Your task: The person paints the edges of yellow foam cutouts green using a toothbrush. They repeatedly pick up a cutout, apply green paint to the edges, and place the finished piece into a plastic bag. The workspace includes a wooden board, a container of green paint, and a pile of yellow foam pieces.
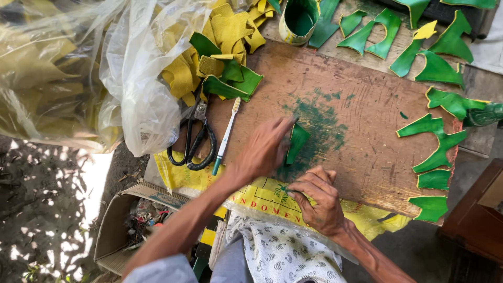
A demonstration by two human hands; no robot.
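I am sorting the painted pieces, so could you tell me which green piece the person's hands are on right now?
It is the green piece at the board's middle, pinned under the left hand beside the right hand. The other green pieces lie untouched along the far and right edges.

1. A worn brown wooden board (361, 131), stained green at its middle, fills the centre of the frame.
2. Black-handled scissors (194, 141) and a white toothbrush with a green handle (225, 136) lie at its left end.
3. A small green-painted leather piece (297, 142) lies at the centre.
4. Curved green-painted leather cutouts (435, 141) lie along its right edge.
5. Yellow and green leather scraps (220, 73) are heaped at its upper left.
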